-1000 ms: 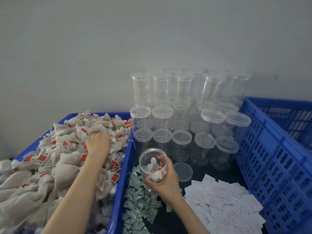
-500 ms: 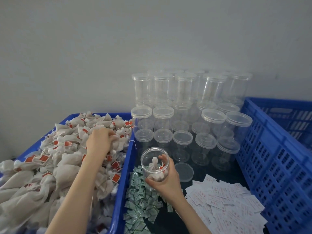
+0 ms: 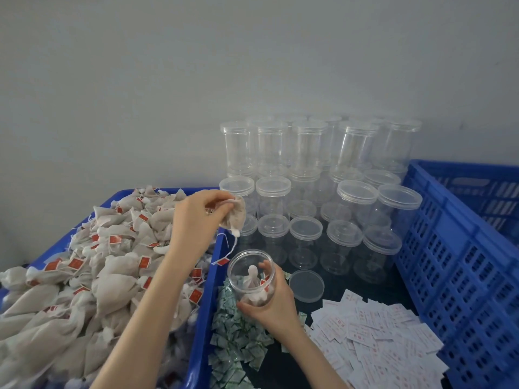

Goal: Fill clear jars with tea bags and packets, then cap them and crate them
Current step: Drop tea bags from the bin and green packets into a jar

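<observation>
A: Take the open jar (image 3: 250, 276) as the landmark. What lies farthest left of it?

B: A blue bin (image 3: 206, 279) heaped with tea bags (image 3: 84, 276), pale cloth pouches with red tags on strings. Its right wall stands just left of the jar.

A: And the left hand (image 3: 196, 220)?

B: It is up and left of the jar, above the bin's right edge. Thumb and fingertips pinch the top of one bag (image 3: 233, 216), which hangs clear of the heap. Its string falls toward the jar, and the red tag (image 3: 223, 261) dangles just left of the jar's rim.

A: The jar itself?

B: Uncapped and tilted, mouth toward the camera, with at least one bag already inside. The right hand (image 3: 273, 301) grips it from below and from the right, fingers curled round the clear wall.

A: What sits under it?

B: A pile of green packets (image 3: 238, 341) on the dark desk (image 3: 283, 369), below and a little left of the jar.

A: To the right?

B: A loose lid (image 3: 306, 285) lies flat just right of the jar. Behind the jar stands a block of capped jars (image 3: 306, 175), stacked in tiers against the wall. Lower right of the jar, white packets (image 3: 373, 341) with red print are spread on the desk. Farthest right is a blue slotted crate (image 3: 455, 262).
</observation>
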